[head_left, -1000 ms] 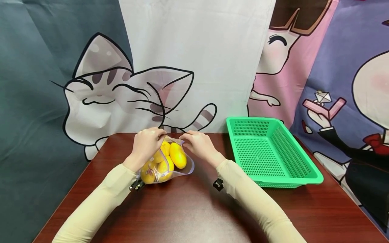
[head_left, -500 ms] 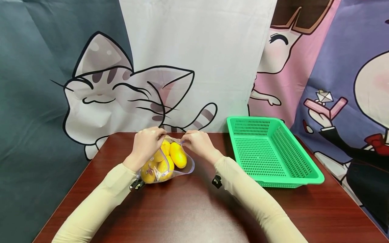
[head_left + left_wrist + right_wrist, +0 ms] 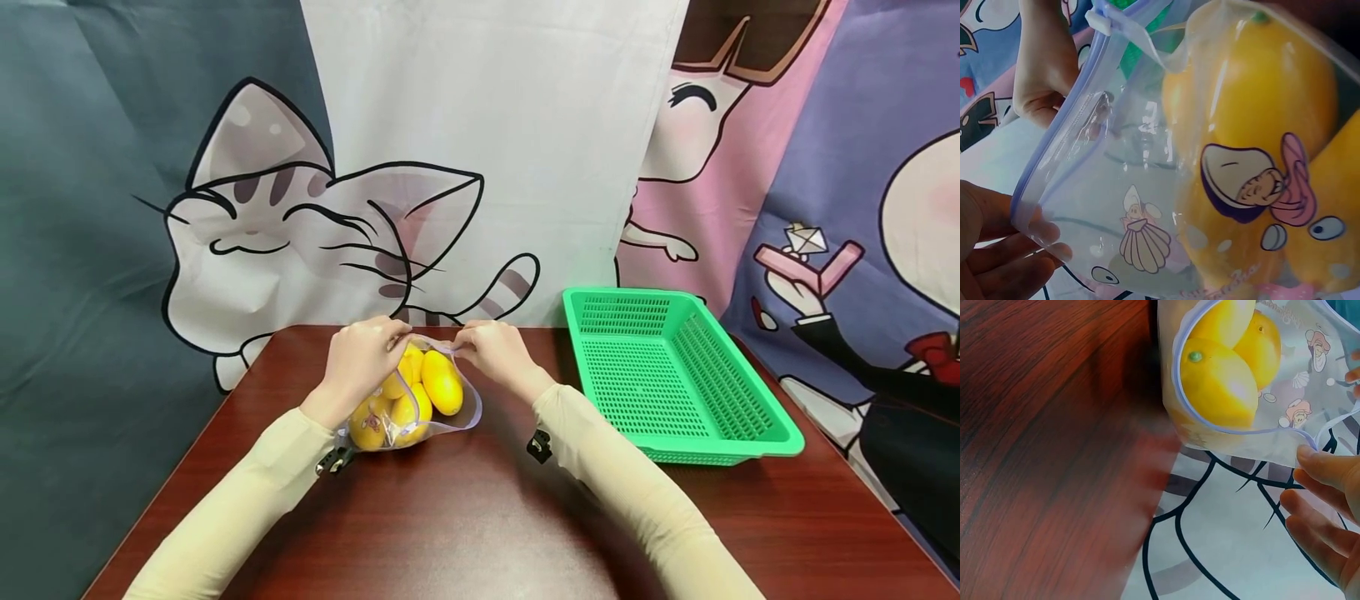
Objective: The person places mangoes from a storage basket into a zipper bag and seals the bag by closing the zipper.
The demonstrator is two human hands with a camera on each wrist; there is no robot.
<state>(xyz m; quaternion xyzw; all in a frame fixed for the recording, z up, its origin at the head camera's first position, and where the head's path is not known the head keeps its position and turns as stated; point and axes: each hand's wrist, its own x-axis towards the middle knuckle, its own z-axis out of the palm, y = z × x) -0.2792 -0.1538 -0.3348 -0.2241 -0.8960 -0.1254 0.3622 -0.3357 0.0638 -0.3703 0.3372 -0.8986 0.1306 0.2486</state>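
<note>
A clear zip bag [image 3: 468,412] with purple edging and cartoon prints stands on the table, filled with several yellow fruits [image 3: 442,383] that look like mangoes or lemons. My left hand [image 3: 360,358] pinches the bag's upper rim on its left side. At the right end of that rim, my right hand [image 3: 495,354] grips the edge between thumb and fingers. The left wrist view shows a pale slider [image 3: 1099,22] on the zip and fruit pressed against the plastic. In the right wrist view the bag's mouth [image 3: 1175,369] gapes, with green-tipped fruits [image 3: 1219,384] inside.
A green plastic basket [image 3: 757,446] with slotted walls sits on the right of the reddish-brown wooden table [image 3: 450,525]. Behind the table hangs a cloth backdrop [image 3: 487,100] printed with a cat and cartoon figures.
My right thumb and fingers have come together on the bag's rim. The rim between my hands is pulled slightly straighter. My left hand and the fruits stay almost where they were.
</note>
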